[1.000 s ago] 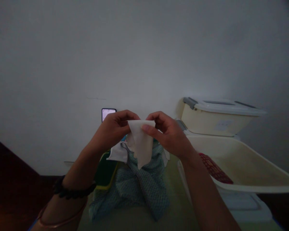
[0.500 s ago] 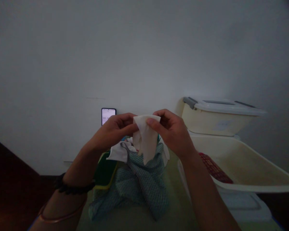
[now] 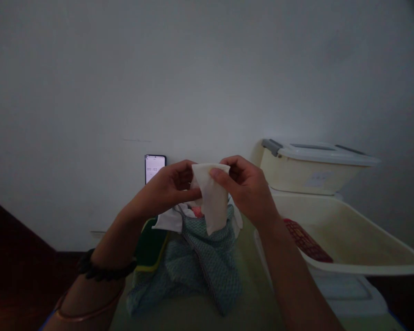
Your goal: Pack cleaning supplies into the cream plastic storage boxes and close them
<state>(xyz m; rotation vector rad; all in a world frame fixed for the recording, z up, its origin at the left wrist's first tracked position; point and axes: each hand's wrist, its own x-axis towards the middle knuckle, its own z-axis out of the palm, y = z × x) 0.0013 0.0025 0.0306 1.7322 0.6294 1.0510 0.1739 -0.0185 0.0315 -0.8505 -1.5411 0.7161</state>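
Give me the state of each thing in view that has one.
White cloth: held up, hanging down
Right hand: pinching white cloth
Left hand: touching white cloth, grip unclear
Blue-green cloth: rumpled
Phone: upright, screen lit
Storage box: lid on
White tub: open-topped

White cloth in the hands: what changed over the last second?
The white cloth and right hand shifted slightly up and right; the left hand moved its thumb lower and rightward. More of the phone shows. Both hands still hold the cloth. Teal towel and open bin stayed put.
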